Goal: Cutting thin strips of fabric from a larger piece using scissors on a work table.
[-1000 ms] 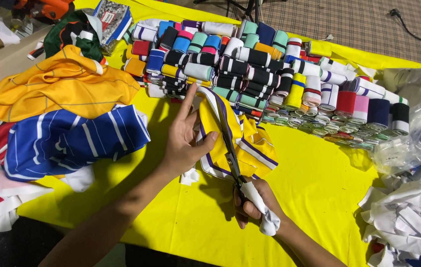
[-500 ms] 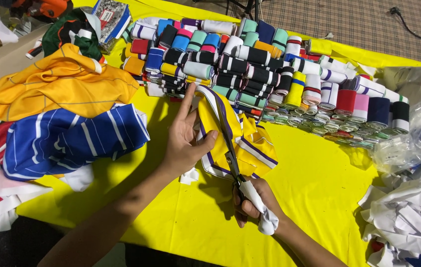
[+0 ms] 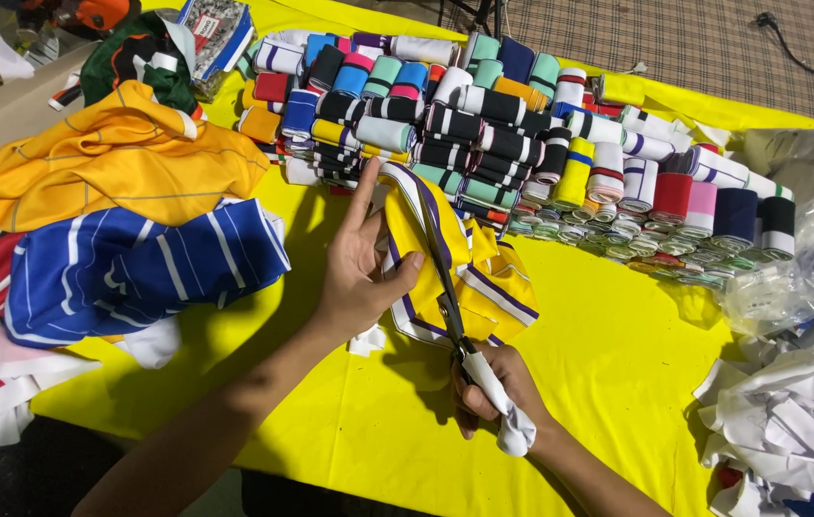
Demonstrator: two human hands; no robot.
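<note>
Yellow cloth is covering the whole surface (image 3: 617, 364), on which everything is lying. A wide bank of rolled striped knit collars in many colours (image 3: 522, 134) is stretching along the far side. Folded jerseys, one orange (image 3: 120, 163) and one blue with white stripes (image 3: 139, 268), are piling up at the left edge. A heap of white fabric strips (image 3: 790, 431) is sitting at the right. In the middle, a yellow fabric piece with purple and white trim (image 3: 483, 278) is lying under the hands. The left hand (image 3: 359, 268) is spreading open, fingers pressing flat on the piece, thumb hooking its edge. The right hand (image 3: 493, 388) is gripping closed around cloth-wrapped scissors (image 3: 445, 287), whose blades are running along the trim.
</note>
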